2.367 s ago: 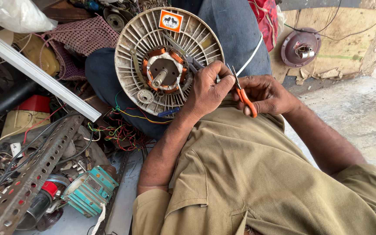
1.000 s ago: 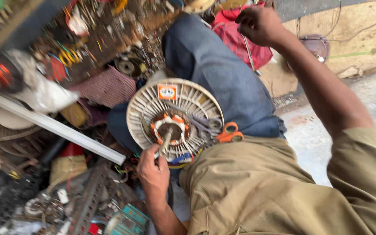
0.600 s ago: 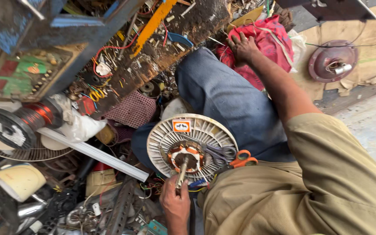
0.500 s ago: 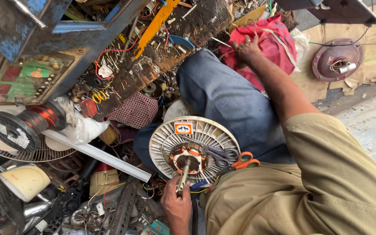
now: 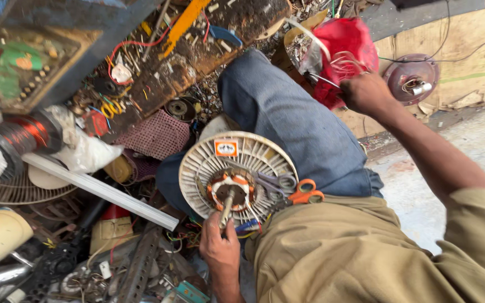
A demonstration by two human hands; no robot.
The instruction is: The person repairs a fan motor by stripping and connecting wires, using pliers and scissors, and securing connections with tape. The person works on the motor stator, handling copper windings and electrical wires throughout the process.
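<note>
A round cream fan motor housing (image 5: 204, 168) rests on my lap, its copper-wound core facing up. My left hand (image 5: 218, 242) grips the metal shaft (image 5: 227, 206) that sticks out of the core. Orange-handled scissors (image 5: 304, 192) lie on the housing's right rim, held by nobody. My right hand (image 5: 366, 92) is stretched far out to the upper right, closed on loose wires at a red bag (image 5: 346, 53). What exactly the fingers pinch is hard to see.
A dark red motor cap (image 5: 412, 78) leans on the wall at the right. Scrap clutters the left: a white strip (image 5: 99, 191), a copper wire spool (image 5: 21, 134), a fan grille (image 5: 12, 188), a perforated metal bracket (image 5: 138, 266). Bare concrete floor (image 5: 461, 140) lies at right.
My right hand let go of the scissors, reached out to the red bag and now pulls at wires there. My left hand moved to the motor's shaft. The view swung upward and left.
</note>
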